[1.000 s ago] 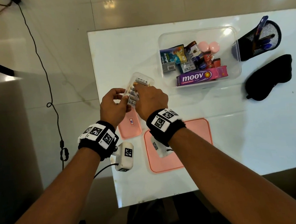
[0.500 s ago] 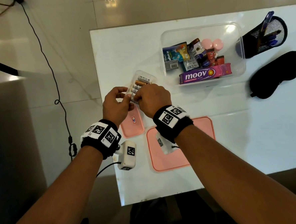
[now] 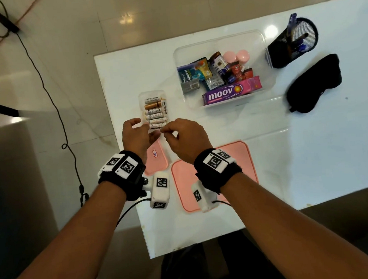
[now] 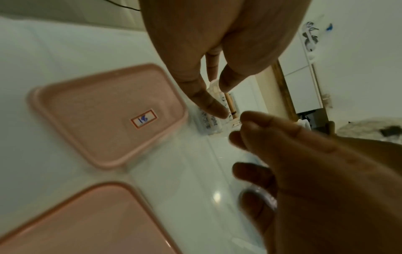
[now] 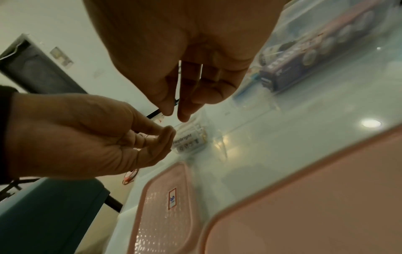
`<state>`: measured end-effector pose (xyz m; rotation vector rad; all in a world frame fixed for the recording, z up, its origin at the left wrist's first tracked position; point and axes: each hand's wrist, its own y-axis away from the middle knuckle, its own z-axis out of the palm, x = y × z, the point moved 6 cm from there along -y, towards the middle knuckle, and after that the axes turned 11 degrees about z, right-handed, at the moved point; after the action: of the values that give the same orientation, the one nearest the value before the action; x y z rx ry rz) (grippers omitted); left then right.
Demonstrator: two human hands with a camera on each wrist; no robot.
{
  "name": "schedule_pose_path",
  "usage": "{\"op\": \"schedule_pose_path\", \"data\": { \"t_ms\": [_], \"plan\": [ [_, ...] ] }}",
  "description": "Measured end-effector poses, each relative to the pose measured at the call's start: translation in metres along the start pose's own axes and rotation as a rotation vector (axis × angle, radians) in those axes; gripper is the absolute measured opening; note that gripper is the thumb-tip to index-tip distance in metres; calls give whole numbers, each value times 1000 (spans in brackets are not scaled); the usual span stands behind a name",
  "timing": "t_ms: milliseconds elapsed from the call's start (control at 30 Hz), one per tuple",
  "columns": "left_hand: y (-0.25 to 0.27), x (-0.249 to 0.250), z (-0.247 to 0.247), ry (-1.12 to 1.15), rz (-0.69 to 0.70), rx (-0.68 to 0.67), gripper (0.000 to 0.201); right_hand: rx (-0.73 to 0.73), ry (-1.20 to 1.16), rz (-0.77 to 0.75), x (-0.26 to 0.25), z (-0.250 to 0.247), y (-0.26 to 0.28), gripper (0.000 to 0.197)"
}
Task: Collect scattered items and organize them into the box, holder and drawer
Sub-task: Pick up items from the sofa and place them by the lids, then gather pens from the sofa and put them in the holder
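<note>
Risks, judged from present layout:

1. Table (image 3: 309, 153), white and glossy. The small clear tub of batteries (image 3: 154, 112) sits near its left edge, lid off. A careless nudge from either hand could slide it off or tip it; the cells are round and loose, so they would prob. roll away.
2. Large clear box (image 3: 220, 50), mid-table, is already crowded w/ packets and the purple "moov" carton (image 3: 232, 92). Adding the tub on top may leave it sitting proud, so the large pink lid (image 3: 240, 157) might not seat.
3. Small pink lid (image 3: 157, 158) lies just behind the tub, partly under the left wrist; mixing up the two lids is unlikely but poss.
4. Black eye mask (image 3: 315, 84) and mesh pen holder (image 3: 293, 42) lie far right, well apart from both hands. No drawer in view, so cannot assess that leg.

Hand pose:

- Left hand (image 3: 135, 135): hovers at the tub's near-left corner, fingers relaxed and part-spread. Holds nothing.
- Right hand (image 3: 185, 139): hovers at the near-right corner, thumb and forefinger drawn close together. Nothing visible between them; cannot tell if they graze the tub rim.
</note>
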<state>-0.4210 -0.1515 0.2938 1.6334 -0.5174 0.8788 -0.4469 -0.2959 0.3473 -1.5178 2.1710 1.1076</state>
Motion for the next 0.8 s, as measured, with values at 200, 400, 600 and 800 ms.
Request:
{"op": "schedule_pose_path", "data": {
  "t_ms": [200,400,600,800],
  "plan": [
    [16,2,9,-71,-76,88,36,-9,-216,242,68,-26,38,15],
    [63,-21,18,-266,-50,148,28,-3,-290,488,164,-55,106,15],
    [174,-77,130,-743,360,-586,13,178,-428,744,276,-76,222,15],
    [334,-180,226,-1190,530,-1426,11,446,-617,956,366,-87,374,16]
  ]
}}
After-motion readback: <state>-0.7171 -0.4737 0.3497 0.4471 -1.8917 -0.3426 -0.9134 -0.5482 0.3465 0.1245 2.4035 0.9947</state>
